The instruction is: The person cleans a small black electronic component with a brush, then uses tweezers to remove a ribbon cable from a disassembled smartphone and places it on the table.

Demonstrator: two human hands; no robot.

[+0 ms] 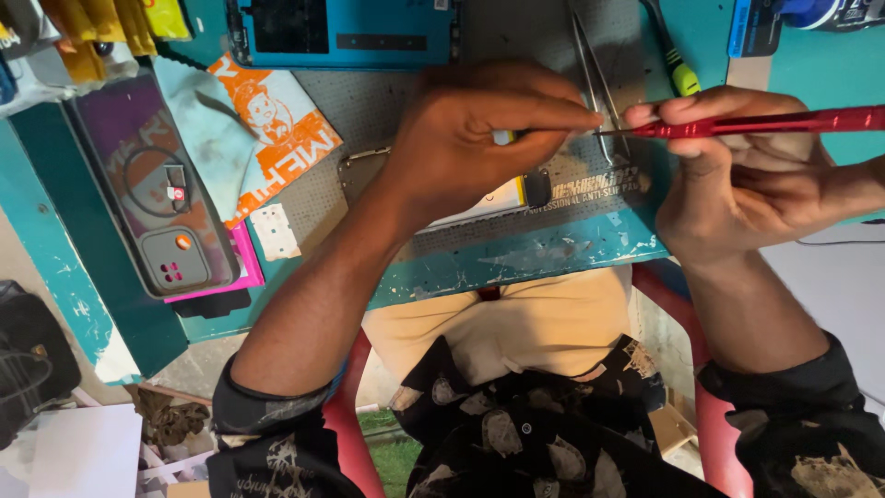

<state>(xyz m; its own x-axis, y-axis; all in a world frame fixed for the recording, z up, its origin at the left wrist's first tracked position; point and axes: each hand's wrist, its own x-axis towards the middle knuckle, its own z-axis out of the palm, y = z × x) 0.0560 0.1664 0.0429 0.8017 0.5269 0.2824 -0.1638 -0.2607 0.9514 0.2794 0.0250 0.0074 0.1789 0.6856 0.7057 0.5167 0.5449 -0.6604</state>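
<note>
Right hand [737,175] fingers clamp a red screwdriver [765,123] near the mat's [516,235] front edge, left hand [479,138] seemingly pinching its tip.

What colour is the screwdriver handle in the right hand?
Red, a metallic shaft; the head view shows the screwdriver gripped in the right hand.

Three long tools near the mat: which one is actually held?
The red screwdriver, gripped in the right hand. The tweezers and green-handled screwdriver lie untouched on the bench.
</note>
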